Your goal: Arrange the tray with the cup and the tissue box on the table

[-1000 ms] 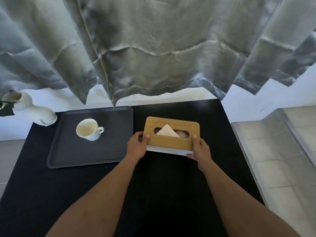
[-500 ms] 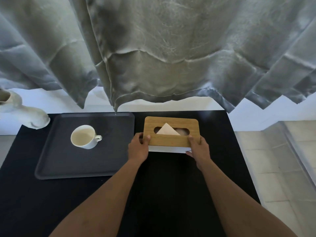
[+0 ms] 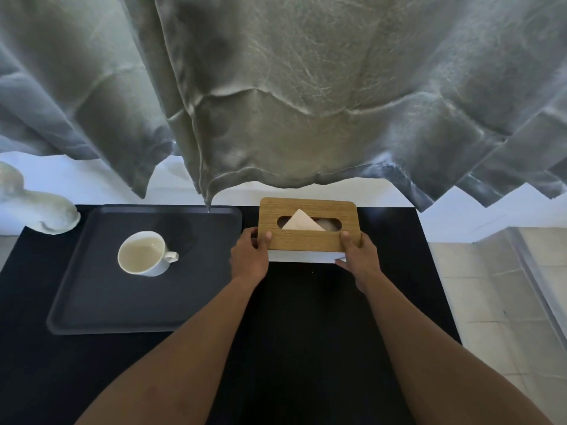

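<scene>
The tissue box (image 3: 308,224) is being held at both short ends, the left hand (image 3: 249,256) and the right hand (image 3: 358,259) each closed on it with a thumb pressed on the wooden lid. Compared with a second ago, it is being slid away from the person, and its far edge is now lying at the back edge of the black desk (image 3: 310,332), under the curtain (image 3: 291,102) hem. The tray (image 3: 101,314) is lying just beside it to the left, apart from it, with the cup (image 3: 144,253) standing upright on it. The box is judged to be nearing its final place.
</scene>
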`<state>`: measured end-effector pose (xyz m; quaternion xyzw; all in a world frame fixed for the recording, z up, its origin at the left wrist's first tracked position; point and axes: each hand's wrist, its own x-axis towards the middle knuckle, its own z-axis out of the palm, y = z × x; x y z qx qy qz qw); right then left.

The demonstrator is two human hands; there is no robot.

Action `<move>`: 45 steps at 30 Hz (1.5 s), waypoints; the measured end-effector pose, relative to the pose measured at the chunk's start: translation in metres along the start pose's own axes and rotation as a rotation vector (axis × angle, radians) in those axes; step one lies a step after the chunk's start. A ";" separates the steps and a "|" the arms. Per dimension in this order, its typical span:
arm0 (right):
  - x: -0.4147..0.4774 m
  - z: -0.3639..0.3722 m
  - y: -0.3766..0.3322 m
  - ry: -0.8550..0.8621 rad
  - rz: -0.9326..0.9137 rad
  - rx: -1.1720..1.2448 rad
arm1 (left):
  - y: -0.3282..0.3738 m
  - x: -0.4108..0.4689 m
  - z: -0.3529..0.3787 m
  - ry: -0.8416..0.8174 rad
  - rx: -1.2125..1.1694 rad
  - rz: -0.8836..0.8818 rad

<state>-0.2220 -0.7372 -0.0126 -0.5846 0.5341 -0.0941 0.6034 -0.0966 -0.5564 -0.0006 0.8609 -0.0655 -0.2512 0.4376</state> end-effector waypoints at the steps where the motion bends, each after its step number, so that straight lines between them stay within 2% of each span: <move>1: 0.002 0.001 -0.002 -0.003 -0.005 -0.002 | 0.002 0.002 0.000 0.003 0.000 -0.001; 15: 0.023 0.010 -0.017 -0.046 -0.066 -0.041 | 0.014 0.025 0.001 -0.009 -0.037 -0.051; 30: 0.020 0.013 -0.026 -0.046 -0.044 -0.055 | 0.011 0.031 -0.002 -0.048 -0.060 -0.046; 39: 0.015 0.016 -0.028 0.016 -0.087 -0.203 | 0.010 0.033 -0.007 -0.102 -0.029 -0.040; 45: -0.002 0.006 -0.036 0.051 -0.108 -0.216 | 0.011 0.016 -0.013 -0.076 0.010 -0.056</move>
